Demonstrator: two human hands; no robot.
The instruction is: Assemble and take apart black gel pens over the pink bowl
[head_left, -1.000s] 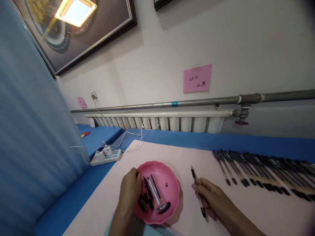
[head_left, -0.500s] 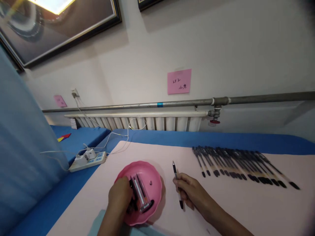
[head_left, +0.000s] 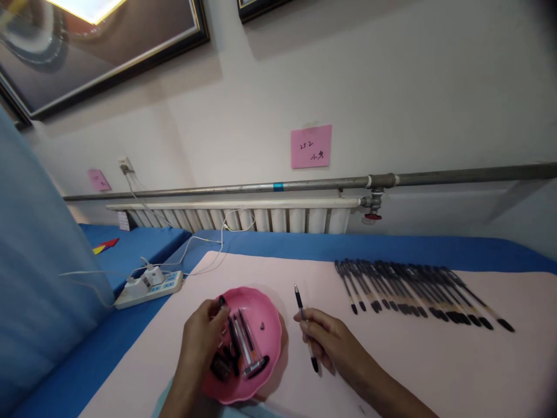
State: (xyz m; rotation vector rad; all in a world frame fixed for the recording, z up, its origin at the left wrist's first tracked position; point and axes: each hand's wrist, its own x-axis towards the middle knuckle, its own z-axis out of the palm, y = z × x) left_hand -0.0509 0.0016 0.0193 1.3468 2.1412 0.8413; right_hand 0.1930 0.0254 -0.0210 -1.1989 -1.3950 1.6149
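Observation:
My right hand (head_left: 333, 342) pinches a clear-barrelled pen (head_left: 298, 297) above the pink sheet, its bare metal tip pointing up and away and its black end low. At the left rim of the pink bowl (head_left: 275, 325), my left hand (head_left: 202, 331) has thumb and fingers closed on a small black pen cap (head_left: 222, 301). Inside the bowl lie a clear plastic case of refills (head_left: 247, 342), dark loose pen parts (head_left: 221, 366) and a tiny metal piece (head_left: 262, 326). To the right, a row of several similar pens (head_left: 404, 287) lies side by side.
Pink paper (head_left: 304, 273) covers much of the blue table (head_left: 278, 239). A power strip (head_left: 150, 288) with plugs and white cables lies at the left, beside a blue curtain (head_left: 52, 302). Behind the table are a radiator (head_left: 278, 219) and a pipe (head_left: 243, 188) along the wall.
My left hand has lifted from inside the bowl to its left rim, now with a black cap between the fingers. The right hand still holds the pen upright. The view has shifted slightly.

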